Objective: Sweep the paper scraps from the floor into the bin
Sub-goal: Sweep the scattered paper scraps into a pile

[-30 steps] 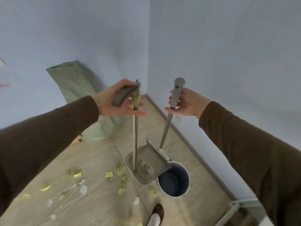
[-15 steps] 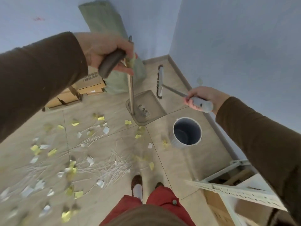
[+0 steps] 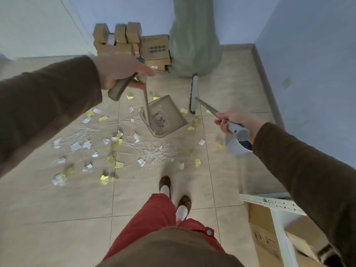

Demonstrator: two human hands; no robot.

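Several yellow and white paper scraps (image 3: 86, 145) and thin white strips lie scattered over the beige tiled floor. My left hand (image 3: 119, 71) grips the grey handle of a long-handled dustpan (image 3: 165, 116), whose pan hangs tilted just above the floor in the middle. My right hand (image 3: 235, 122) grips the grey end of a broom handle; the broom head (image 3: 193, 94) sits near the far wall, right of the pan. The bin (image 3: 240, 147) shows only as a white rim with a dark blue inside, mostly hidden behind my right hand and sleeve.
A green sack (image 3: 192, 45) leans in the far corner beside stacked cardboard boxes (image 3: 133, 41). A white metal shelf frame (image 3: 269, 203) and a cardboard box (image 3: 265, 237) stand at the lower right. My feet (image 3: 173, 193) stand on the tiles just below the scraps.
The view has tipped further down and I have stepped back from the corner. The dustpan and broom have swung outward over the scraps, and the bin has slid behind my right arm.
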